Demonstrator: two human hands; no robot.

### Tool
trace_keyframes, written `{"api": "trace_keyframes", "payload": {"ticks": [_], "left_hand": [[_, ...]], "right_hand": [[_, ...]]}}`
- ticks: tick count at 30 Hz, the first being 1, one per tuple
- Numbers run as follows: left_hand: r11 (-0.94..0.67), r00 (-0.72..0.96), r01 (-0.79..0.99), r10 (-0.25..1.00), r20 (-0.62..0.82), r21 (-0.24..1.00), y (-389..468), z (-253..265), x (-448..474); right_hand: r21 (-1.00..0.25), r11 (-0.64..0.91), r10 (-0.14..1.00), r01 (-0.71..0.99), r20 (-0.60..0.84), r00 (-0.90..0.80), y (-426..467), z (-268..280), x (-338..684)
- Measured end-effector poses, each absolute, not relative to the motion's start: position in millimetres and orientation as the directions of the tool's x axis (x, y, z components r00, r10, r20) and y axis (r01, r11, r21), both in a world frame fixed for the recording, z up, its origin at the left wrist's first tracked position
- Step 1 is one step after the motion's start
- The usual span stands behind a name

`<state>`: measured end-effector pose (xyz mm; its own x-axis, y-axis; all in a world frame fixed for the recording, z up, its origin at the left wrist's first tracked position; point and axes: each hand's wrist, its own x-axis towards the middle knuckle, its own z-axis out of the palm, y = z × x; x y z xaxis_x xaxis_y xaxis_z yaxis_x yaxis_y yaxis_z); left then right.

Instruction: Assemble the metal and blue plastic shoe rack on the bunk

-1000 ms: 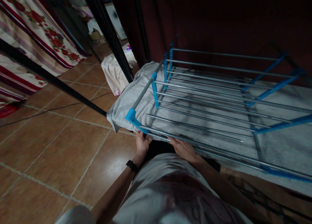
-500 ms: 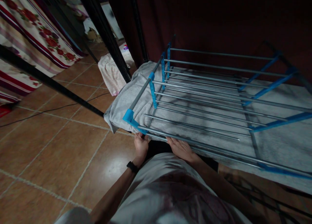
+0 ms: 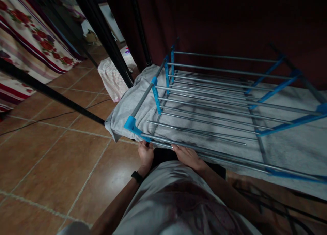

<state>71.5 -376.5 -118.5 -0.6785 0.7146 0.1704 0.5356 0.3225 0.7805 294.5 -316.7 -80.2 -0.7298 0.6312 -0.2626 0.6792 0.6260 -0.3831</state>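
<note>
A rack (image 3: pixel 204 108) of grey metal rods and blue plastic joints lies across the grey bedding in front of me. My left hand (image 3: pixel 146 153) is closed just below the blue corner joint (image 3: pixel 133 126), at the end of the near rods. A small dark bit shows at its fingertips, but what it grips is hidden. My right hand (image 3: pixel 186 156) lies with fingers stretched out against the near lower rod, thumb out of sight. Two loose thin rods (image 3: pixel 176 128) rest on the bedding inside the frame.
Grey bedding (image 3: pixel 127 114) covers the bed, with black metal bed posts (image 3: pixel 114 54) at its left end. A dark curtain (image 3: pixel 217 23) hangs behind. On the tiled floor (image 3: pixel 63 156) runs a black cable (image 3: pixel 56 116). A striped cloth (image 3: pixel 112 76) hangs beyond the post.
My view has turned slightly, so the rack and bed appear a little further left. Both hands keep nearly the same places at the rack's near edge.
</note>
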Motion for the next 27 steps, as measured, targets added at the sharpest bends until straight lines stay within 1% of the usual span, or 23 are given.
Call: {"api": "trace_keyframes", "payload": {"ticks": [7, 11, 14, 16, 18, 20, 23, 25, 27], "left_hand": [[0.314, -0.684, 0.517, 0.71, 0.165, 0.796, -376, -123, 70], [0.321, -0.671, 0.544, 0.721, 0.172, 0.775, -375, -122, 70], [0.339, -0.677, 0.551, 0.716, 0.171, 0.763, -374, -121, 70], [0.318, -0.654, 0.566, 0.735, 0.18, 0.76, -375, -121, 68], [0.289, -0.614, 0.589, 0.767, 0.185, 0.755, -377, -118, 67], [0.297, -0.606, 0.592, 0.777, 0.171, 0.749, -377, -115, 63], [0.383, -0.631, 0.533, 0.774, 0.053, 0.754, -374, -111, 54], [0.433, -0.619, 0.538, 0.785, -0.01, 0.723, -371, -112, 46], [0.395, -0.558, 0.584, 0.83, -0.003, 0.709, -371, -117, 40]], "right_hand": [[-0.425, 0.61, 0.616, 0.67, -0.278, -0.737, -314, -74, 294], [-0.447, 0.608, 0.614, 0.656, -0.259, -0.746, -312, -72, 294], [-0.439, 0.606, 0.617, 0.664, -0.267, -0.74, -312, -69, 290], [-0.437, 0.598, 0.63, 0.671, -0.262, -0.732, -314, -65, 289], [-0.444, 0.6, 0.656, 0.666, -0.203, -0.727, -318, -62, 293], [-0.437, 0.611, 0.703, 0.66, -0.083, -0.706, -325, -60, 308], [-0.462, 0.592, 0.777, 0.66, 0.111, -0.62, -341, -63, 350], [-0.54, 0.525, 0.839, 0.659, 0.198, -0.507, -357, -70, 387], [-0.626, 0.368, 0.93, 0.687, 0.24, -0.279, -375, -80, 428]]}}
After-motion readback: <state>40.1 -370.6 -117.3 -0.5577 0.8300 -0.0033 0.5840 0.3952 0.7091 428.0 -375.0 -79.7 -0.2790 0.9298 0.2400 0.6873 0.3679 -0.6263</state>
